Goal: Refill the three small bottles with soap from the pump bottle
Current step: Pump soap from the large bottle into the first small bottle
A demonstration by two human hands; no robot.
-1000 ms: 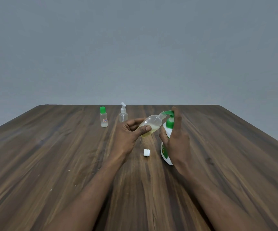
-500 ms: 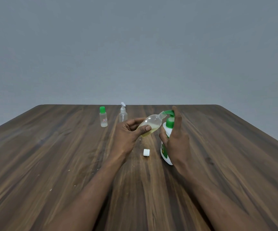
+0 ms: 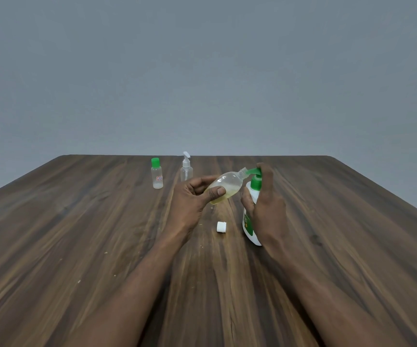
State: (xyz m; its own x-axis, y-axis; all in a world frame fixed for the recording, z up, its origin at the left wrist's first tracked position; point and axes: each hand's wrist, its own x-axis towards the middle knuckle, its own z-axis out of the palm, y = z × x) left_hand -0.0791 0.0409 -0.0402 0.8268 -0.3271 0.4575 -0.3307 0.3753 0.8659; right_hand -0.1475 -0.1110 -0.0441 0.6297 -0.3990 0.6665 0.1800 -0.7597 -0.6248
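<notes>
We work over a wide dark wooden table (image 3: 77, 246), and compared with a second ago almost nothing on it has shifted. Our right hand (image 3: 268, 209) stays wrapped around the white pump bottle (image 3: 250, 226), which stands on the table right of centre, with the forefinger laid over its green pump head (image 3: 253, 171). Our left hand (image 3: 192, 199) keeps its grip on the small clear bottle (image 3: 227, 185), thumb and fingers closed on its body, tilted so its open neck meets the green spout. Pale yellow soap pools in its lower side, and the level looks about the same as before, so we judge that the filling of this first bottle is slow and needs more strokes. Whether the pump head is pressed down just now, we cannot tell. The two remaining bottles wait well apart at the far side: the green-capped bottle (image 3: 157, 176) and the little spray bottle (image 3: 186, 170), both closed. The white cap (image 3: 221, 226) lies loose between our wrists, just beside the pump bottle's base.
</notes>
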